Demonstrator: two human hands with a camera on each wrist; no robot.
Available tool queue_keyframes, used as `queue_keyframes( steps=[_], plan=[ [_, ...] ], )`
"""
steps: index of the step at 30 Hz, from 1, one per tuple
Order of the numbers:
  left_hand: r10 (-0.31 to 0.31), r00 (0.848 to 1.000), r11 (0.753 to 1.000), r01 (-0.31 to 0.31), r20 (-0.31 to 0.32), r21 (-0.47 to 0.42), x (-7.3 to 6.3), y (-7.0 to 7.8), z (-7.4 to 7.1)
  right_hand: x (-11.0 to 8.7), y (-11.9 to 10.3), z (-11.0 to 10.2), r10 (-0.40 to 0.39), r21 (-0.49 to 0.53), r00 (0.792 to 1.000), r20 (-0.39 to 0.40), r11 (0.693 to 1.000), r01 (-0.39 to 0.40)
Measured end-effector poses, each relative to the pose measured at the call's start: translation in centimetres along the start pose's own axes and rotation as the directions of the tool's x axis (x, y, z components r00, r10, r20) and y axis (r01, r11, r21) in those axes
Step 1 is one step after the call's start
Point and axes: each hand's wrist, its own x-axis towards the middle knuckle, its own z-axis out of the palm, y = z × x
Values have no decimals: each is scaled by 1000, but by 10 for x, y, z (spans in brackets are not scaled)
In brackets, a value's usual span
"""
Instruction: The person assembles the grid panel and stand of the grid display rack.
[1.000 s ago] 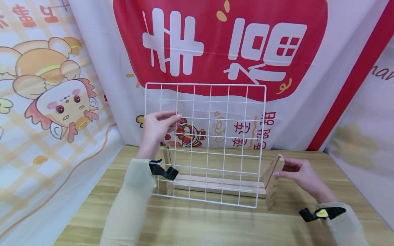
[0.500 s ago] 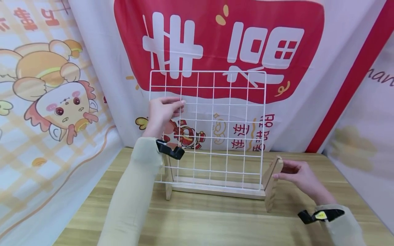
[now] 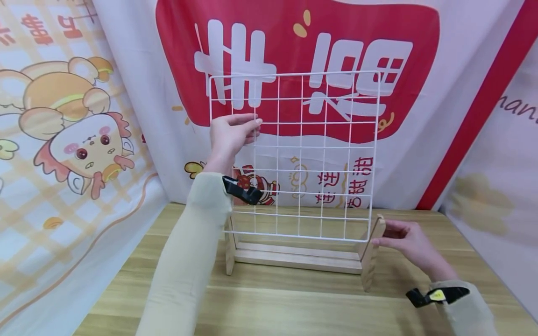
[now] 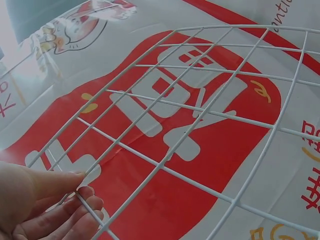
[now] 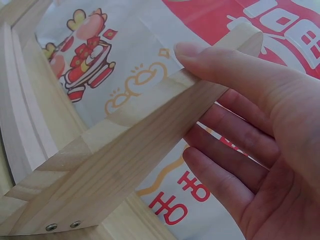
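L hand (image 3: 232, 136) pinched grid (image 3: 300, 146), approx. upright over stand (image 3: 296, 261); R hand (image 3: 407, 237) gripped stand's R end, on counter (image 3: 260, 308).

Soft, even brightness fills the head view, with a faint shadow at lower right on the wooden tabletop (image 3: 269, 310) and a blurry printed flower (image 3: 481, 203) at right, while both wrist views look dimmer, the left one glaring white at upper left and bowing the white wire grid (image 4: 160, 165).
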Motion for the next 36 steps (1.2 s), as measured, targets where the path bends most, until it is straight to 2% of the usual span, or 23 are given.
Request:
queue_keyframes(
  steps=[15,24,32,36],
  plan=[
    [86,996,994,-84,24,-67,-4,16,15,2,-1,0,-33,21,999,20,999,32],
    [114,993,993,-112,37,-43,-2,23,21,-1,-1,3,1,4,1000,13,1000,-1],
    [135,990,990,-133,45,-53,-6,39,26,0,0,3,6,8,1000,9,1000,-6],
    [170,984,984,-167,45,-64,-8,46,29,0,-1,3,24,-5,1000,-14,1000,-24]
  ],
)
